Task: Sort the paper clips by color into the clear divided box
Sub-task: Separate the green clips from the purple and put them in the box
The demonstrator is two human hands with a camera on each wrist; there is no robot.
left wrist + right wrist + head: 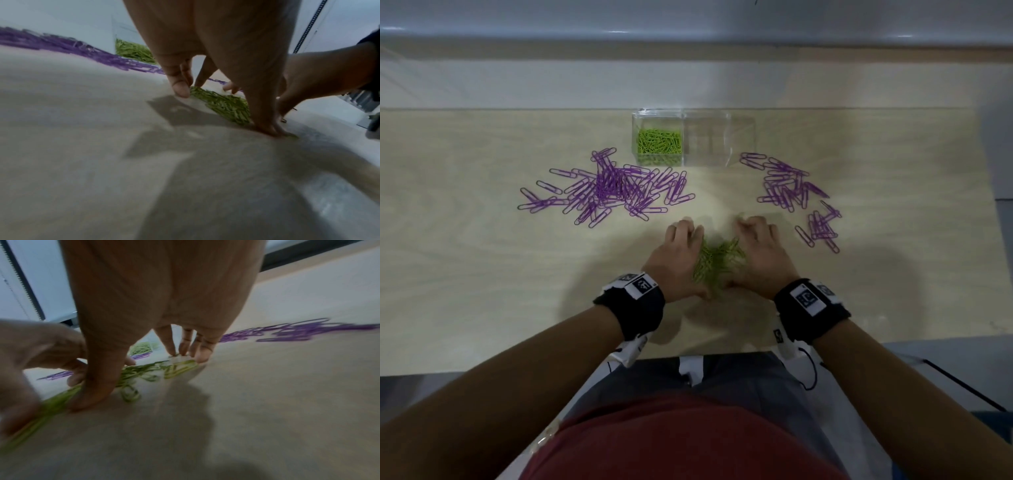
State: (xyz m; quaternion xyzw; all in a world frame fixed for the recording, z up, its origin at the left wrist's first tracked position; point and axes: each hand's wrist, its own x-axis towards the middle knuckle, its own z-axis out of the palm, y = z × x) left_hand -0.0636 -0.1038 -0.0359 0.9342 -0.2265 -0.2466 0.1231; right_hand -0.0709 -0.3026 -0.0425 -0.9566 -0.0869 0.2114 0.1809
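A loose heap of green paper clips (pixel 717 261) lies on the table near me, between my two hands. My left hand (pixel 677 251) stands on its left side and my right hand (pixel 761 247) on its right, fingers pointing down and touching the table, enclosing the heap without gripping it. The left wrist view shows the left fingertips (pixel 180 91) at the edge of the green clips (pixel 225 104). In the right wrist view the right fingertips (pixel 202 356) touch the green clips (pixel 144 372). The clear divided box (pixel 707 159) stands farther back, green clips (pixel 659 141) in its left compartment, its right compartment empty.
Purple clips lie in a big pile (pixel 608 186) at the left, a second pile (pixel 787 185) at the right of the box and a small one (pixel 821 226) beside my right hand. The table's near edge (pixel 722 354) runs just behind my wrists.
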